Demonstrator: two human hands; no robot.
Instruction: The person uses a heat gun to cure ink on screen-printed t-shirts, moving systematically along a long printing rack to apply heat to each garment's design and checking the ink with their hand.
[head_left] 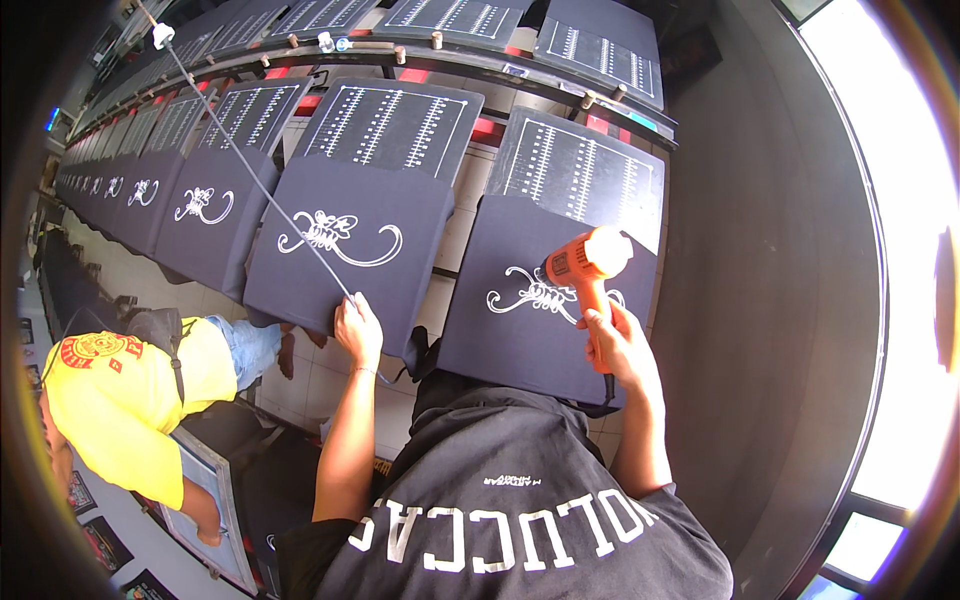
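My right hand (622,350) grips the handle of an orange heat gun (594,285). Its dark nozzle points left, over the white scroll print (540,293) on a black fabric piece (500,340) stretched over the nearest board. The gun hides part of the print. A long, thin grey cord (252,173), pulled straight, slopes from the upper left into my closed left hand (357,328). That hand is over the lower edge of the neighbouring black fabric piece (345,265), which bears a similar white print. A dark cable (608,390) hangs below the gun's handle.
Several more boards with printed black fabric (205,205) run off to the left. Behind them, a metal rail (470,55) carries another row of boards. At lower left, a person in a yellow shirt (130,400) bends over a framed screen (215,500). A grey wall (770,250) stands to the right.
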